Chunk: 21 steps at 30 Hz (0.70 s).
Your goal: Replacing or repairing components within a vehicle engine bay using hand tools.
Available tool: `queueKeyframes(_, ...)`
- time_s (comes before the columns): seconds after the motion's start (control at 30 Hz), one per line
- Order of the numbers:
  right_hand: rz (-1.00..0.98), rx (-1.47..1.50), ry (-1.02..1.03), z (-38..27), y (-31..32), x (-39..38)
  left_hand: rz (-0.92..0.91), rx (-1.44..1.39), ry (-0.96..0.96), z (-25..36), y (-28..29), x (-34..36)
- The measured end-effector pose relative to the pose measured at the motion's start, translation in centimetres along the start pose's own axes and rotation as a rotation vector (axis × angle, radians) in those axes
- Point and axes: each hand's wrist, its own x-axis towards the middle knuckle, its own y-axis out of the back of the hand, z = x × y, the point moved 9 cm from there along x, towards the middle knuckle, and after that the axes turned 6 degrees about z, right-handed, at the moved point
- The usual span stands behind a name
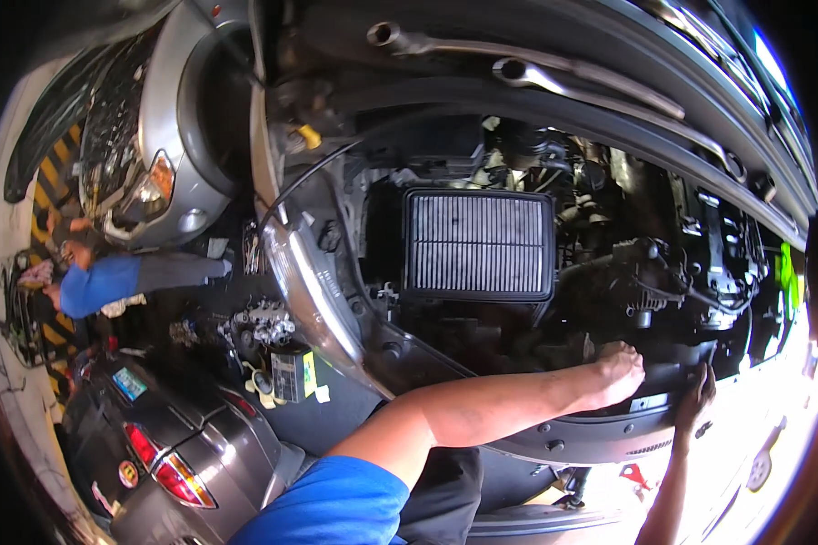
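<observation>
My left arm, in a blue sleeve, reaches over the front edge of an open engine bay. At its end my left hand (618, 374) is closed, fingers curled down among dark parts; what they hold, if anything, is hidden. To its right, my right hand (695, 404) is raised at the bay's edge with fingers stretched upward, close to a dark panel. Beyond my left hand a pleated rectangular air filter (477, 241) with a black rim lies in the bay. A black engine part with hoses (647, 272) is beyond the two hands.
Long combination wrenches (600, 95) lie along the bay's far edge. A headlight (304, 272) borders the bay on the left. On the floor stand a dark box (291, 374) and metal engine parts (262, 322). Another person in blue (104, 283) bends near a silver car (159, 118).
</observation>
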Motion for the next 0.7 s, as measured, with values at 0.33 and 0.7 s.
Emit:
queueKeyframes(0.33, -0.170, 0.422, -0.526, 4.6, -2.7, -0.7, 0.152, -0.043, -0.021, 0.2, 1.7, 1.0)
queueKeyframes(0.7, 0.027, -0.048, 0.059, -3.4, 5.3, 0.1, 0.307, -0.030, 0.106, 5.1, 21.5, -10.0)
